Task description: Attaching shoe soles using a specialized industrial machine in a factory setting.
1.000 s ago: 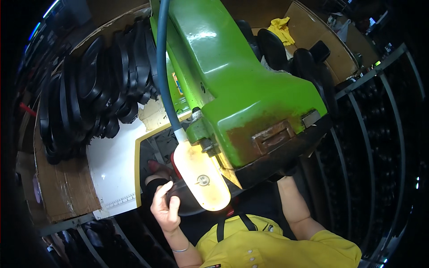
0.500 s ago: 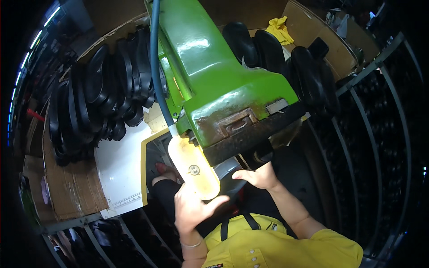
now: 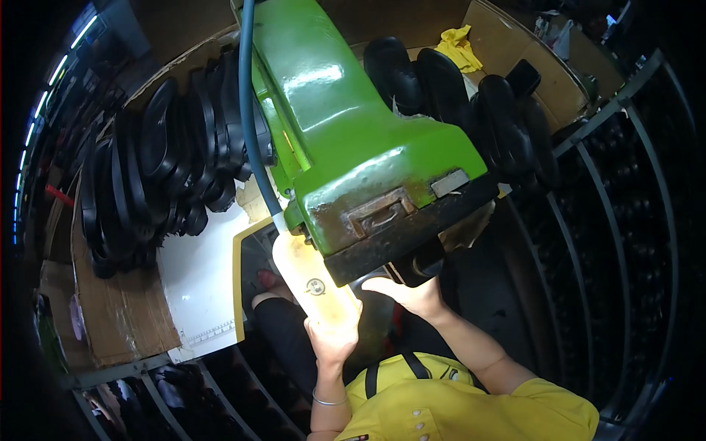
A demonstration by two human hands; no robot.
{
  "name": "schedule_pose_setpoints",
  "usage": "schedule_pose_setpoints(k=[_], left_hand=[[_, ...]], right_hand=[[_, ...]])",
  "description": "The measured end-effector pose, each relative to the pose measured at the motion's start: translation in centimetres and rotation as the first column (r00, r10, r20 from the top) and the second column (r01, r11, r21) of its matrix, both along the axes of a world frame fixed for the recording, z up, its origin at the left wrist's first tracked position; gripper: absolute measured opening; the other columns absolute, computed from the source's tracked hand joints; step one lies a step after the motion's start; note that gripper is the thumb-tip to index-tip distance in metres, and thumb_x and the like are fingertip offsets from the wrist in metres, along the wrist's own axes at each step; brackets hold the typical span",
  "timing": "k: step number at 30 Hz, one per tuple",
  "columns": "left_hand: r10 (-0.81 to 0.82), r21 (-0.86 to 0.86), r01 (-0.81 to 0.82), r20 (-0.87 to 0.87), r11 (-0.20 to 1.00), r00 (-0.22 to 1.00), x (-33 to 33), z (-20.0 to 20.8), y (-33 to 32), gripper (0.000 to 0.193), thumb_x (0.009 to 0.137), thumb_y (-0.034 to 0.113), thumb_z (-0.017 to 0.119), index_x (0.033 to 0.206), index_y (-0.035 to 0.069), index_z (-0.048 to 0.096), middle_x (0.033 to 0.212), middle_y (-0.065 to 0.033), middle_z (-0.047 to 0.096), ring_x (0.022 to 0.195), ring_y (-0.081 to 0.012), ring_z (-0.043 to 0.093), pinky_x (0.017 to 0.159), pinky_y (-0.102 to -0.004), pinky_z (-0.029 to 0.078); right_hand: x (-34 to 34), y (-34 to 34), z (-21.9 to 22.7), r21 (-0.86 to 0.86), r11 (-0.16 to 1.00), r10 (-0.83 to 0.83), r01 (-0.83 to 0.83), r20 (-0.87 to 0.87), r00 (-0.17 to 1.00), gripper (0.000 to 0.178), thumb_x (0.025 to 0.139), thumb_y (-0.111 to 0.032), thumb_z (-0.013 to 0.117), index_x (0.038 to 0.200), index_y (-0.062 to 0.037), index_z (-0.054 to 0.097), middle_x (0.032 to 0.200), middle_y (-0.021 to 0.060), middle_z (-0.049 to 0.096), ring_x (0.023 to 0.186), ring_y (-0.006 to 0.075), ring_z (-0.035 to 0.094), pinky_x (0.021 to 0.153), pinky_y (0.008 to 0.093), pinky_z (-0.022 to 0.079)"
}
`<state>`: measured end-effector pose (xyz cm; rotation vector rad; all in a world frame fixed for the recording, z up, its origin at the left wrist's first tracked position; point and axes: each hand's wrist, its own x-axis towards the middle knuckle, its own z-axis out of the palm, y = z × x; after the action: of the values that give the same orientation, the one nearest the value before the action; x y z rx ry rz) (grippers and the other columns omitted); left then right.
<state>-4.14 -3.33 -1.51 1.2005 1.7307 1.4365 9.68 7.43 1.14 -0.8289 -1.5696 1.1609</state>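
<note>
A large green machine head (image 3: 368,162) with a dark, worn lower edge fills the middle. On its left side hangs a lit pale oblong lamp (image 3: 315,275), fed by a blue hose (image 3: 250,110). My left hand (image 3: 334,342) is at the lamp's near end, which hides most of its fingers. My right hand (image 3: 415,295) is just below the machine's front edge, thumb stretched left and fingers curled out of sight. Against it is a black rounded piece (image 3: 425,266), mostly hidden beneath the machine; its kind cannot be made out.
Many black shoe soles (image 3: 162,147) are stacked in a cardboard box (image 3: 129,316) at the left. More black soles (image 3: 507,132) and a yellow cloth (image 3: 460,50) are at the back right. A white board (image 3: 198,287) with a yellow edge lies left. Metal rack bars (image 3: 588,184) run along the right.
My left hand has shifted slightly right and its thumb has turned upward beside the lamp. My right hand has moved slightly left and closer under the machine edge.
</note>
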Motion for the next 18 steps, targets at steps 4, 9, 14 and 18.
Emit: schedule_pose_setpoints(k=[4, 9, 14, 18], left_hand=[[-0.091, 0.114, 0.082, 0.077, 0.990, 0.993, 0.6, 0.9, 0.1, 0.028, 0.085, 0.002, 0.064, 0.110, -0.003, 0.053, 0.091, -0.0058, 0.063, 0.082, -0.0083, 0.059, 0.073, -0.0193, 0.045], [-0.025, 0.146, 0.075, -0.318, 0.986, 0.948, 2.1, 0.5, 2.7, 0.025, 0.081, -0.001, 0.067, 0.104, -0.003, 0.057, 0.082, -0.0036, 0.063, 0.071, -0.0058, 0.056, 0.064, -0.0186, 0.045], [-0.044, 0.193, 0.080, -0.187, 0.978, 0.981, 3.6, 0.5, 4.7, 0.031, 0.081, -0.002, 0.066, 0.111, -0.004, 0.057, 0.080, -0.0006, 0.063, 0.064, -0.0029, 0.053, 0.057, -0.0173, 0.043], [0.010, 0.269, 0.107, -0.401, 0.957, 0.916, 3.4, 1.5, 4.6, 0.033, 0.082, -0.003, 0.064, 0.113, -0.004, 0.054, 0.079, 0.0019, 0.060, 0.059, -0.0003, 0.047, 0.052, -0.0149, 0.037]], right_hand=[[-0.3, -0.7, -0.3, 0.036, 0.999, -0.006, 0.006, 0.013, 1.000, 0.059, 0.063, -0.006, 0.087, 0.099, -0.0041, 0.040, 0.076, 0.0011, 0.053, 0.057, 0.0022, 0.046, 0.046, 0.0186, 0.036], [2.3, -1.9, -2.1, -0.075, 0.993, -0.100, 0.094, -0.082, 0.992, 0.069, 0.069, -0.013, 0.085, 0.117, -0.0006, 0.038, 0.094, 0.0090, 0.059, 0.082, 0.0106, 0.057, 0.072, 0.0241, 0.046], [7.1, -6.4, -5.7, -0.474, 0.860, 0.163, -0.189, -0.098, 0.982, 0.056, 0.074, -0.010, 0.080, 0.117, 0.0012, 0.046, 0.108, 0.0100, 0.059, 0.101, 0.0164, 0.057, 0.090, 0.0294, 0.044], [11.2, -9.4, -6.7, -0.685, 0.690, 0.296, -0.235, -0.030, 0.955, 0.031, 0.076, -0.002, 0.075, 0.102, 0.0017, 0.058, 0.101, 0.0041, 0.062, 0.094, 0.0110, 0.057, 0.085, 0.0268, 0.046]])
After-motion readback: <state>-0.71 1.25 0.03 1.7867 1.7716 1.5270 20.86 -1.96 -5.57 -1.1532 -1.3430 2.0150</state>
